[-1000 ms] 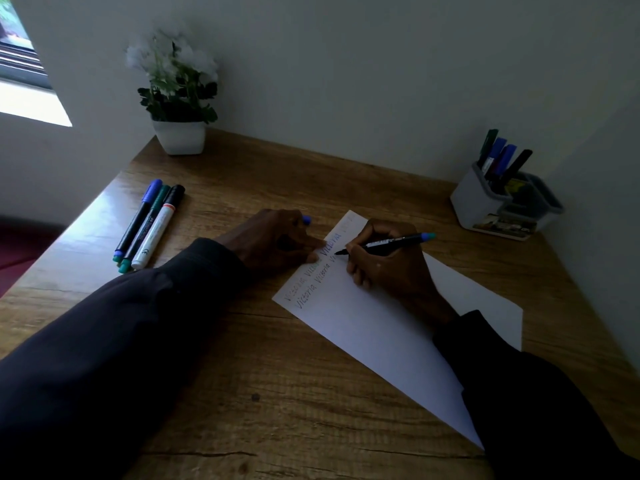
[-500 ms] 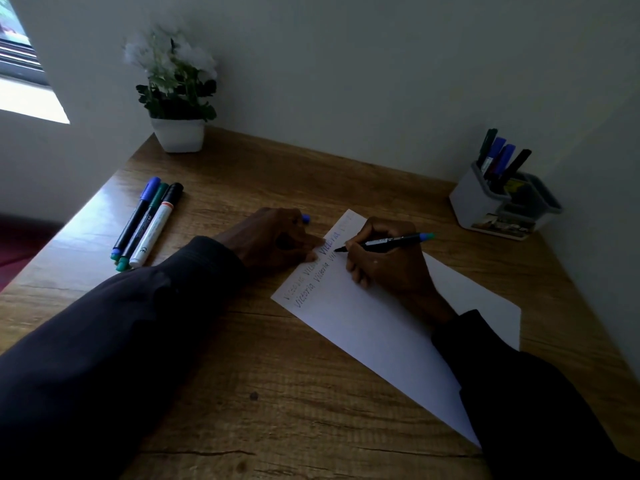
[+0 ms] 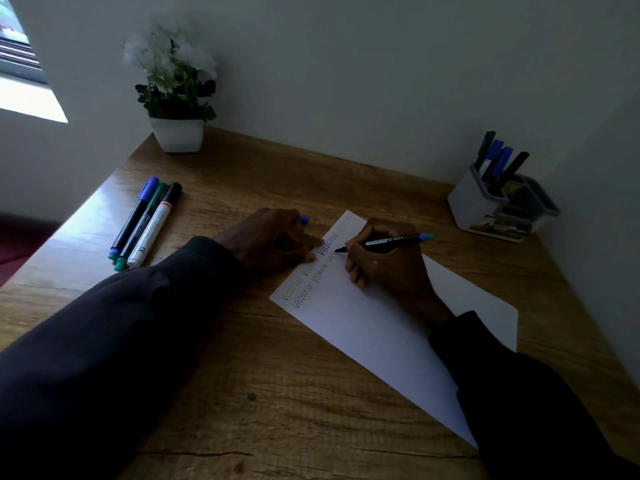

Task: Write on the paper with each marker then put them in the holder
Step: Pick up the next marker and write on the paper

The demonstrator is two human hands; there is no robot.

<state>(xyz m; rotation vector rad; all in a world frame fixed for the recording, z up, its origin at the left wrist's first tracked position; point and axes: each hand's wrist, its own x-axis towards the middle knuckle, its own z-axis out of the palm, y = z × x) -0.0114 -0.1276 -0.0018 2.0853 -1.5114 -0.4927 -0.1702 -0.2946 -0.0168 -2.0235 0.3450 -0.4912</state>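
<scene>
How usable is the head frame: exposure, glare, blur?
Head view: underexposed overall; sunlit window ledge at upper left blown out; glare streak on the brown wooden desk near its left edge; dark sleeves lose detail; white-flowered potted plant soft; handwriting on the white paper sheet partly legible; wide-angle bowing at the borders.

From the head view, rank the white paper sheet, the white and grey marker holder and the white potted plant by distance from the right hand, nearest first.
1. White paper sheet: directly under the right hand.
2. White and grey marker holder: back right, by the wall.
3. White potted plant: far left corner of the table.
</scene>
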